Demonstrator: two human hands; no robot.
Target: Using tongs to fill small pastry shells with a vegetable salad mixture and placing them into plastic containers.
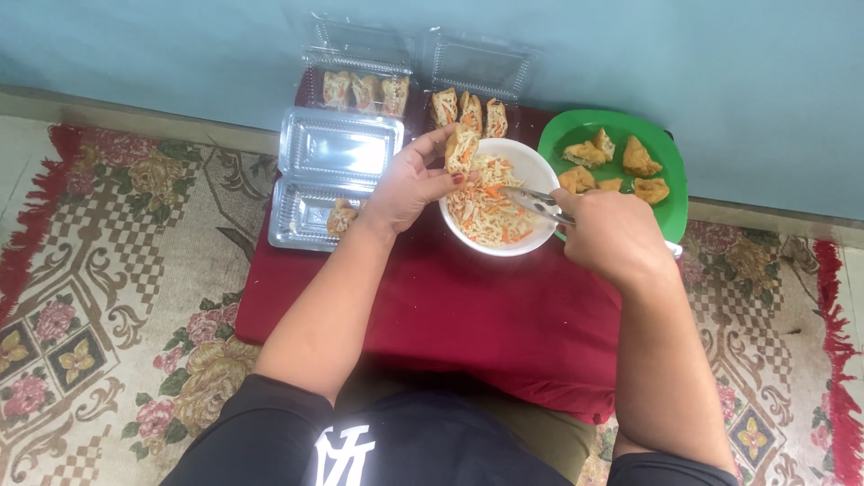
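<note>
- A rug (108, 270) with flowers fills the left of the frame.
- A clear box (310, 216) sits open at the middle left, with one stuffed piece (340, 216) in it.
- At the top middle, two more boxes (360, 67) hold stuffed pieces in rows.
- My left hand (409, 184) holds a split tofu puff (461, 148) tight over the bowl (540, 171).
- The white bowl, on a red cloth (468, 306), holds noodles (481, 211) with carrot bits.
- My right hand (612, 234) squeezes metal tongs (535, 202), tips in the noodles.
- A green plate (670, 202) at the upper right holds plain puffs (639, 160).
</note>
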